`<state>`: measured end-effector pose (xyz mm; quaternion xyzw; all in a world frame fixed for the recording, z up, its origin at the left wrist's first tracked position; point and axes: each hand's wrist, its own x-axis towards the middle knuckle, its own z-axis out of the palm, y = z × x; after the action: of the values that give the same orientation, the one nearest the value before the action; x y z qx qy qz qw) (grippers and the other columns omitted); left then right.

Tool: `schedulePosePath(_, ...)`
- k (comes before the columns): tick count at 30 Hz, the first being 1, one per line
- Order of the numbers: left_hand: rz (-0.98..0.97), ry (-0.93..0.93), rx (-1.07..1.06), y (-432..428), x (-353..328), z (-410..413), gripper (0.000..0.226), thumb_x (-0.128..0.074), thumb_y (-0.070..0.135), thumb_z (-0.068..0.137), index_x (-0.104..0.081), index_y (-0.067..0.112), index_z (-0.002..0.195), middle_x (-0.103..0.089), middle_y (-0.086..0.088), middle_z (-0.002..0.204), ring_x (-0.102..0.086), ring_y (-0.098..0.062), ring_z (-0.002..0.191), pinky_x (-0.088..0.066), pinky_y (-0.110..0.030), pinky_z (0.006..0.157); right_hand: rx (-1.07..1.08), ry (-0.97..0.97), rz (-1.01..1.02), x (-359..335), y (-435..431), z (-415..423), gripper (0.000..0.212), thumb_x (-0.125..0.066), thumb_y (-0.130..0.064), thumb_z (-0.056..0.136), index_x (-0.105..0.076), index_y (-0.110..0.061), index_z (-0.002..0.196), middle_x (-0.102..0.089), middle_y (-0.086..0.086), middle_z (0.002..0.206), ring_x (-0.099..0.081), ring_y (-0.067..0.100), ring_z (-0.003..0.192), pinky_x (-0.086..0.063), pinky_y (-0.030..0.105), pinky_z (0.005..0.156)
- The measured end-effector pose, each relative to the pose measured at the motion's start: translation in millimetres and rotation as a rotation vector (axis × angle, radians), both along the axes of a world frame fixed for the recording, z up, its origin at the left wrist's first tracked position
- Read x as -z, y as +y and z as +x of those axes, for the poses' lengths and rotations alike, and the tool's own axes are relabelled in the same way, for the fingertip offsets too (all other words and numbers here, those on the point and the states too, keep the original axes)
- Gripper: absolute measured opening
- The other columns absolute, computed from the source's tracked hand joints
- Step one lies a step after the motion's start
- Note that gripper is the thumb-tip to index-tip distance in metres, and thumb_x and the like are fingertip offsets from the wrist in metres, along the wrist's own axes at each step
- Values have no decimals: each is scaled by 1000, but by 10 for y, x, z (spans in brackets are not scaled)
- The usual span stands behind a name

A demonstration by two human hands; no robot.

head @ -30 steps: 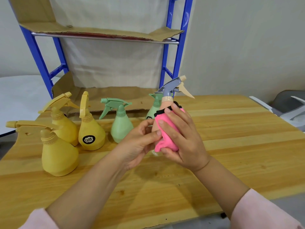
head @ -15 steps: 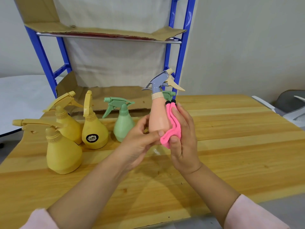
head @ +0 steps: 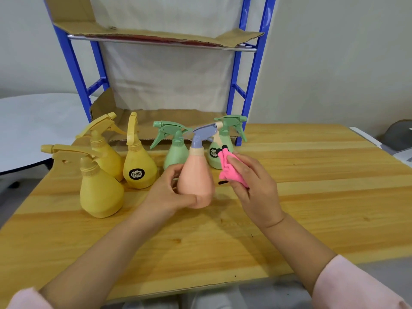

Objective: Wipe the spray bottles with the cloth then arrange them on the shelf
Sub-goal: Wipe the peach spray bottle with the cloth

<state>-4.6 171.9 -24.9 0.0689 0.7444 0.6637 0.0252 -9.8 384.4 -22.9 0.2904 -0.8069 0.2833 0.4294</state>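
My left hand (head: 169, 192) grips a peach spray bottle (head: 196, 177) with a grey-blue trigger head, holding it upright just above the wooden table (head: 312, 197). My right hand (head: 254, 186) holds a bunched pink cloth (head: 229, 170) just right of the bottle, slightly apart from it. Three yellow spray bottles (head: 100, 188) stand at the left. Two green spray bottles (head: 176, 152) stand behind the peach one; the right green bottle (head: 225, 139) is partly hidden. The blue shelf (head: 249, 70) rises at the back.
Cardboard sheets line the shelf's upper level (head: 156, 34) and its lower level (head: 156, 121) at table height. A white round table (head: 33, 121) is at the left. A grey chair (head: 396, 137) shows at the right edge.
The peach bottle came down and a bit left, held lower near the table. The cloth came off the bottle's side and now sits beside it in my right hand.
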Motion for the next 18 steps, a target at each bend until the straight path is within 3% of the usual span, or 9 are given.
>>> schedulePosePath(6, -151, 47, -102, -181, 134, 132, 87, -87, 12, 48, -42, 30, 121, -54, 15, 111, -54, 0, 100, -44, -16, 75, 36, -17, -26, 72, -10, 65, 37, -59, -17, 89, -52, -14, 126, -62, 14, 118, -60, 22, 108, -51, 29, 92)
schedulePosePath(15, -244, 89, -137, -353, 200, 162, 91, -86, 7, 58, -37, 23, 134, -50, 6, 122, -50, -14, 112, -44, -26, 89, 59, -50, 1, 105, -87, 124, 43, -71, -8, 83, -58, -7, 124, -63, 12, 118, -59, 19, 109, -51, 26, 92)
schedulePosePath(18, -309, 130, -158, -375, 197, 167, 87, -81, 5, 63, -38, 22, 136, -50, 7, 122, -48, -13, 113, -42, -19, 86, 51, -53, -3, 101, -102, 141, 39, -66, -11, 85, -57, -7, 123, -63, 13, 118, -59, 20, 109, -50, 25, 93)
